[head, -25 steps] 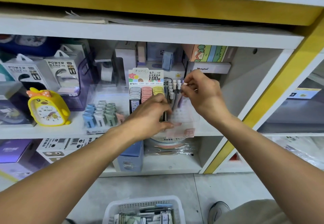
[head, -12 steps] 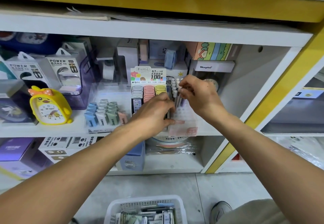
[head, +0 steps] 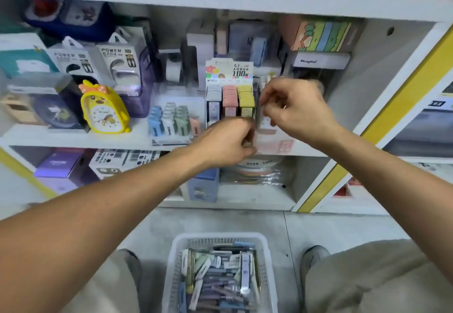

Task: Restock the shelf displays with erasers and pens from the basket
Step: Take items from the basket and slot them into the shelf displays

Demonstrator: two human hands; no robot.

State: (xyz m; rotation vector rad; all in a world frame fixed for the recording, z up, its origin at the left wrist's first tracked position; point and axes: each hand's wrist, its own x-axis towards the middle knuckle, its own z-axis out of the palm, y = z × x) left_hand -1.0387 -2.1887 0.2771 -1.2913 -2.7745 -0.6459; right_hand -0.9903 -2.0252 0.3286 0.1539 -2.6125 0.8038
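Both arms reach to the middle shelf [head: 73,138], a flat white board with a yellow-striped post at its right end. The right hand [head: 294,109] is curled, with finger and thumb pinching a thin dark pen [head: 257,109] that stands upright. The left hand [head: 228,141] is curled too, close under the right one near the front edge of the shelf, and it seems to hold something small, but the blur hides what it is. Just behind the hands stands a card display box [head: 229,92] with rows of small flat packs in grey, pink and yellow. To its left sit little blocky erasers [head: 171,121] in blue, white, green and pink, lined up in a low tray. Nearer the left end of the shelf is a round yellow plastic clock [head: 104,112] shaped like a chick with an orange bow. On the grey floor below, between the person's knees, sits a white plastic basket [head: 176,263] with holes in its walls. It is full of long pens and flat wrapped erasers, all jumbled.
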